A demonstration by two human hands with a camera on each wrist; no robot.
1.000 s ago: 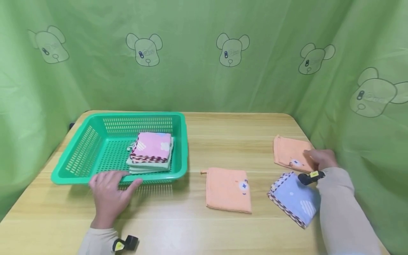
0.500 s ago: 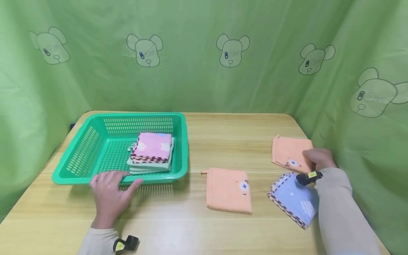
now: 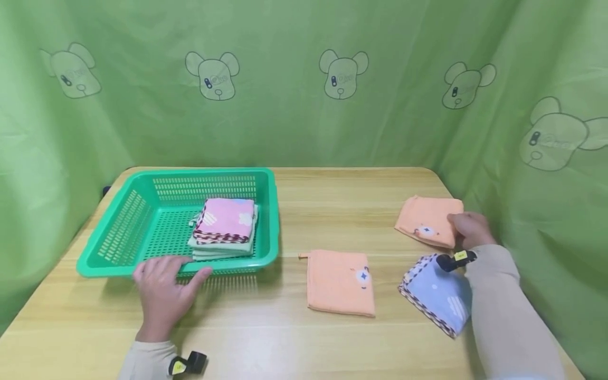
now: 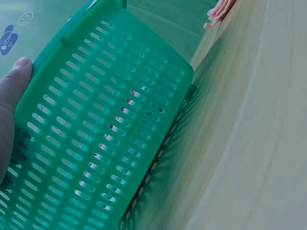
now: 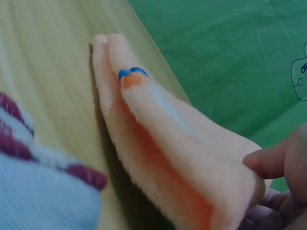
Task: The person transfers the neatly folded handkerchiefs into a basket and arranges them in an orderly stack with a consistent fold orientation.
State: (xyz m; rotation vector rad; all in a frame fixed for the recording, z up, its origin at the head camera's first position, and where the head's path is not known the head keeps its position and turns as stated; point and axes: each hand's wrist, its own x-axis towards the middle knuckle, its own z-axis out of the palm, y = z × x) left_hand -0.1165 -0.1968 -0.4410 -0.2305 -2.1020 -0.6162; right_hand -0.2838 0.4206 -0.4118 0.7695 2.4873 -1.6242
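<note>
At the right of the table my right hand point(image 3: 472, 230) pinches the edge of a folded orange towel point(image 3: 429, 220) with a bear face on it. In the right wrist view the thumb presses on top of the orange towel point(image 5: 192, 143), fingers beneath, and its folded layers part near the hand. My left hand point(image 3: 163, 290) grips the front rim of a green plastic basket point(image 3: 273, 221), fingers over the rim and thumb along it. Inside the basket a folded pink towel point(image 3: 230, 216) lies on folded pale green towels point(image 3: 223, 253).
A second folded orange towel point(image 3: 339, 285) lies mid-table. Nearer the right forearm is a folded blue towel point(image 3: 437, 293) with a checked edge, partly under the wrist. A green curtain point(image 3: 285, 116) with bear drawings closes in the wooden table point(image 3: 266, 348) at the back and sides.
My right hand has shifted left with the orange towel, whose near right side has lifted and turned a little. The left hand and basket have stayed in place.
</note>
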